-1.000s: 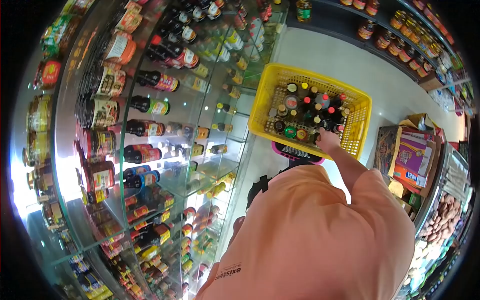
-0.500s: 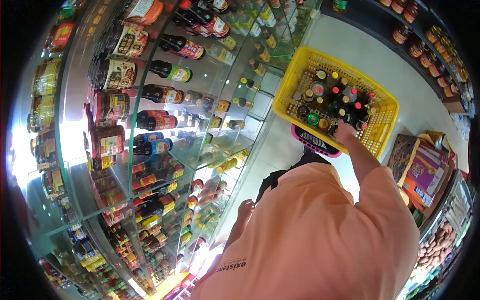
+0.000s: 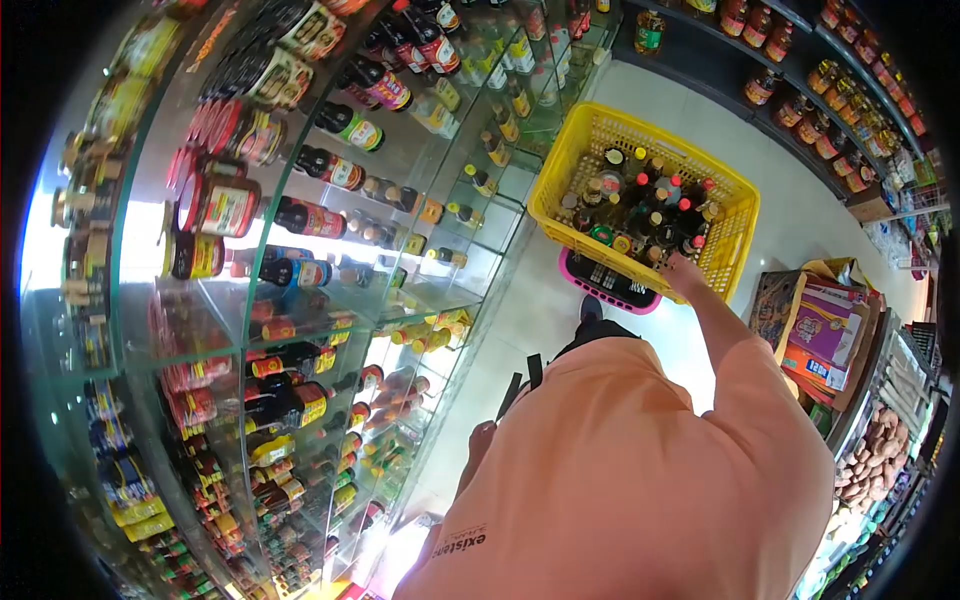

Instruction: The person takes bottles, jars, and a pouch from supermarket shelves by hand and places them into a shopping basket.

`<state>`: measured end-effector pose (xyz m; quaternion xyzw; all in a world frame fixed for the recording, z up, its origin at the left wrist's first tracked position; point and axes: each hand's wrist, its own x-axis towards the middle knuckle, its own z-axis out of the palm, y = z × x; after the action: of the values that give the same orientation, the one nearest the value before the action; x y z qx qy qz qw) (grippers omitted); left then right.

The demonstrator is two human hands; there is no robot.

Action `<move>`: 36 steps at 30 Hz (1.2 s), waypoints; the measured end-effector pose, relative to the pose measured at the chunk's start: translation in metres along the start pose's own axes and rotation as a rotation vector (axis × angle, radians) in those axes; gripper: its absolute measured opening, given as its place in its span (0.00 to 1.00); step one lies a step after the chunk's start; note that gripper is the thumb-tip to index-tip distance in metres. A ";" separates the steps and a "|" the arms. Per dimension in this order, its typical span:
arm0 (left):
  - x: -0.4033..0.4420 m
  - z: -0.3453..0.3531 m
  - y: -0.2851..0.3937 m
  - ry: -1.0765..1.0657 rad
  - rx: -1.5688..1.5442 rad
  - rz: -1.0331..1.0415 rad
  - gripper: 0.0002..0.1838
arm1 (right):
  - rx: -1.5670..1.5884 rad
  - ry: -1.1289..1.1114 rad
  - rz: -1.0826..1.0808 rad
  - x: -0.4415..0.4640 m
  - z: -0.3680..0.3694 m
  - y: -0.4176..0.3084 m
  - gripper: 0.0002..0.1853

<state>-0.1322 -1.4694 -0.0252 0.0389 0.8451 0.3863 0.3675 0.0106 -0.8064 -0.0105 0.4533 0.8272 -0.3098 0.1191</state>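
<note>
My right hand point(image 3: 683, 275) is at the near rim of a yellow basket point(image 3: 737, 262), just behind the closest bottles. Its fingers look loosely apart, and I see nothing held in it. Several glass bottles point(image 3: 640, 195) with red, yellow, green and dark caps stand upright together in the basket. My left hand point(image 3: 482, 438) hangs low beside my orange shirt point(image 3: 640, 470); its fingers are mostly hidden. Below the yellow basket, partly covered by it, shows a black basket with a pink rim point(image 3: 612, 297).
Glass shelves point(image 3: 390, 300) full of sauce bottles and jars rise on the left. Dark shelves point(image 3: 790, 70) with jars curve along the far right. Cardboard boxes point(image 3: 825, 335) and a potato pile point(image 3: 873, 455) stand at the right. Pale tiles point(image 3: 490, 375) cover the floor.
My right hand has drawn back from the bottles to the basket's near rim. My left hand has dropped slightly lower. The whole view has shifted as my head moved.
</note>
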 end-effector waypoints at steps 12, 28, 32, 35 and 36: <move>-0.081 -0.025 -0.145 -0.127 -0.191 -0.236 0.12 | 0.088 0.326 -0.190 -0.192 0.080 0.021 0.15; -0.030 0.054 -0.055 -0.229 -0.214 -0.325 0.16 | 0.438 -0.189 0.473 -0.423 0.158 0.212 0.12; -0.022 0.094 -0.005 -0.229 -0.105 -0.203 0.14 | 0.418 -0.016 0.447 -0.450 0.119 0.217 0.18; -0.015 0.144 0.003 -0.241 -0.061 -0.205 0.12 | 0.441 0.027 0.343 -0.473 0.122 0.273 0.18; -0.002 0.168 -0.007 -0.323 -0.054 -0.286 0.12 | 0.514 0.093 0.335 -0.487 0.124 0.295 0.17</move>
<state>-0.0202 -1.3701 -0.1011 -0.0297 0.7615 0.3416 0.5501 0.5163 -1.0953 0.0056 0.6123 0.6403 -0.4637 0.0119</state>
